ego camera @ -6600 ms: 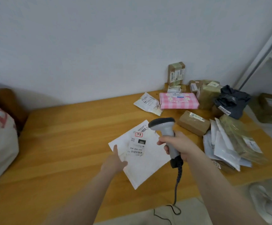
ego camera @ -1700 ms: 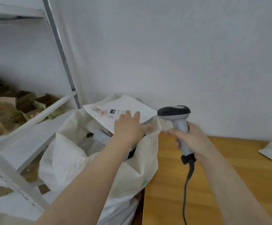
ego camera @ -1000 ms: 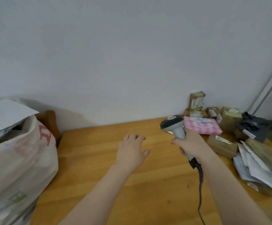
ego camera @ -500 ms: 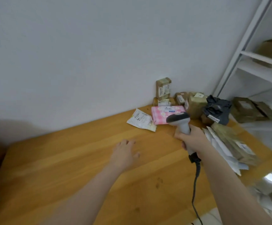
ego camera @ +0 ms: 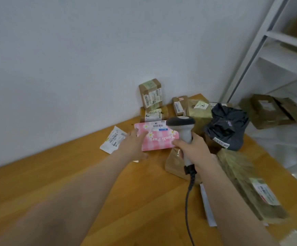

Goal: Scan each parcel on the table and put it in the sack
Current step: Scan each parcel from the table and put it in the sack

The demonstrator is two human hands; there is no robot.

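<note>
Head view: the pink parcel (ego camera: pixel 159 139) lies flat on the wooden bench (ego camera: pixel 149 201), toward its far right corner and just in front of a stack of small brown boxes (ego camera: pixel 151 95) that stands against the wall. Its long axis runs left to right across the bench. The barcode label (ego camera: pixel 157 126) sits along its far edge, and the printed lettering reads upside down from here.

The left hand (ego camera: pixel 133 144) is at the parcel's left end, with fingers laid over the top corner and the thumb out by the near edge. The hand is blurred, so I cannot tell whether it has clenched on the parcel or only touches it.

The right hand (ego camera: pixel 193 148) grasps the handle of the grey scanner (ego camera: pixel 180 121), fingers wrapped round it. The scanner stands upright, its dark-capped head over the parcel's right end, and its cable (ego camera: pixel 188 192) hangs down toward the near edge of the bench.

A white pouch (ego camera: pixel 113 140) lies just left of the left hand. A flat brown box (ego camera: pixel 175 162) lies under the right wrist. A crumpled black bag (ego camera: pixel 227 125) sits to the right of the scanner. A long clear-wrapped parcel (ego camera: pixel 250 189) stretches along the right side of the bench. A white shelf rack (ego camera: pixel 268 41) holding more brown boxes stands beyond the bench's right end.
</note>
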